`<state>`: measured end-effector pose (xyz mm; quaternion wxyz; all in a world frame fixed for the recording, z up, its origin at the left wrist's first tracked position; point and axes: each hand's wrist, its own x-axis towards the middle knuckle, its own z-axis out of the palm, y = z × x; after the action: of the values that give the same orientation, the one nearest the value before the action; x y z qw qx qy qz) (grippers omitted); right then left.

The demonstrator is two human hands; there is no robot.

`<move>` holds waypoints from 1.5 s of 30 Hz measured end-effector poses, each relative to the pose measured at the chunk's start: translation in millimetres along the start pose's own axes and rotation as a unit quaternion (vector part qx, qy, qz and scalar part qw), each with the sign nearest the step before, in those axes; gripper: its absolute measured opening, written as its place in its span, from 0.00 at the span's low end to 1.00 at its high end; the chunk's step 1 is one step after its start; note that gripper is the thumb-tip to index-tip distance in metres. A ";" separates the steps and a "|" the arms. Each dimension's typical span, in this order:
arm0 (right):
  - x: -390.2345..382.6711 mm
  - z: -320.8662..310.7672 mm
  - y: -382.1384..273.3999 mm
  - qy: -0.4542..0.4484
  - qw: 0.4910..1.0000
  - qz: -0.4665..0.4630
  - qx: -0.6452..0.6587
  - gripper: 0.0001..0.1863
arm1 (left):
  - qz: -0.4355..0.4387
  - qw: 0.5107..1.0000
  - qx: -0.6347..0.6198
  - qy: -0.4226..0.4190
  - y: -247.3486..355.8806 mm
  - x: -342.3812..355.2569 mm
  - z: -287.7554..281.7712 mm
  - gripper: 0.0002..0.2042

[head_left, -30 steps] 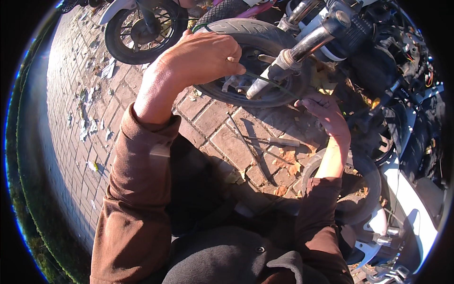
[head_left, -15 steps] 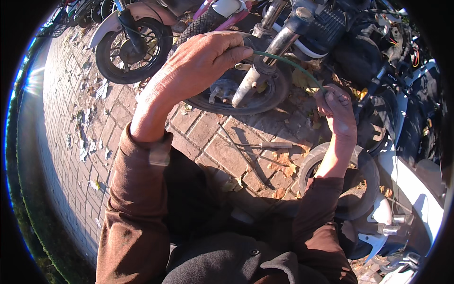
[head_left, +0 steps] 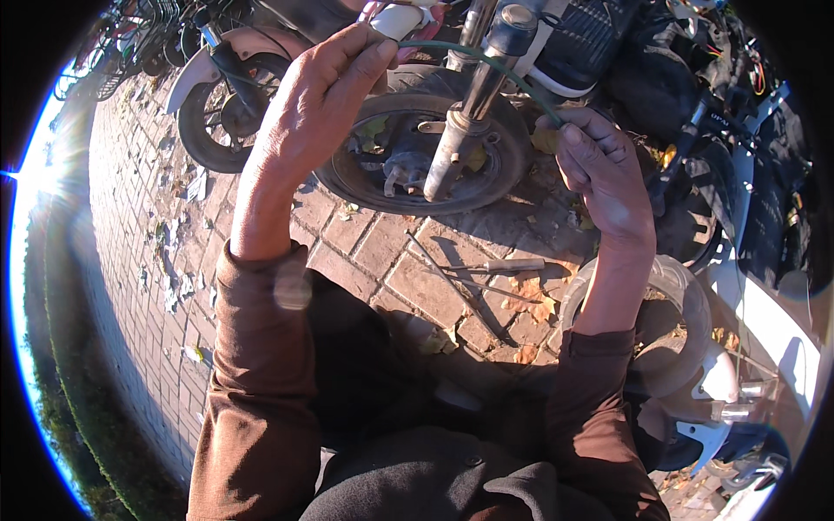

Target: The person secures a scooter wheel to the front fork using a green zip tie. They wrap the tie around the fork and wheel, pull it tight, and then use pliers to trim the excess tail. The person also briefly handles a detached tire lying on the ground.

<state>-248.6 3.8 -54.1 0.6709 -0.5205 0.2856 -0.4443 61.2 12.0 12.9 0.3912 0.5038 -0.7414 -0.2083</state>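
A thin green cable (head_left: pixel 532 89) bows upward between my two hands, crossing in front of a motorcycle's metal fork leg (head_left: pixel 453 148). My left hand (head_left: pixel 314 100) is closed, pinching the cable's left end between thumb and fingers. At its right end the cable runs into the closed fingers of my right hand (head_left: pixel 605 174), which hides the tip. Below the cable, the motorcycle's wheel (head_left: pixel 347 187) stands with its tyre and hub showing. On the paving lies a screwdriver (head_left: pixel 514 265), close to a long thin metal rod (head_left: pixel 447 282).
A loose tyre (head_left: pixel 691 343) lies under my right forearm. White body panels (head_left: pixel 760 317) and motorcycle parts crowd the right side. Another motorcycle's front wheel (head_left: pixel 213 143) stands at the far left. Dry leaves (head_left: pixel 528 300) and scraps of litter are scattered over the brick paving.
Both hands have moved up and slightly left with the cable between them. The right hand has turned, showing more of its back and fingers. The view has shifted slightly.
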 end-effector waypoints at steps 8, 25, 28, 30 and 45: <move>-0.3 38.2 -12.4 0.029 0.981 -0.026 -0.190 0.11 | -0.112 0.973 0.174 -0.105 -11.8 -17.6 -13.2 0.17; 11.3 71.5 -13.2 0.047 0.941 -0.079 -0.326 0.06 | -0.204 0.941 0.139 -0.231 -56.7 -18.1 45.9 0.16; 10.0 54.0 -18.1 0.070 0.954 -0.036 -0.290 0.10 | -0.207 0.931 0.166 -0.251 -58.7 -16.1 51.4 0.15; 4.9 42.4 -27.3 0.065 0.952 -0.034 -0.298 0.14 | -0.207 0.927 0.192 -0.246 -59.9 -16.4 56.0 0.18; 14.3 29.4 124.7 -0.008 0.998 0.063 -0.010 0.18 | -0.132 0.900 0.302 -0.286 -65.1 -23.7 68.2 0.15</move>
<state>-180.1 12.0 -163.1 0.6943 -0.5117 0.3172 -0.3943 49.8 1.3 -83.1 -0.0397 0.6097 -0.7755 -0.1591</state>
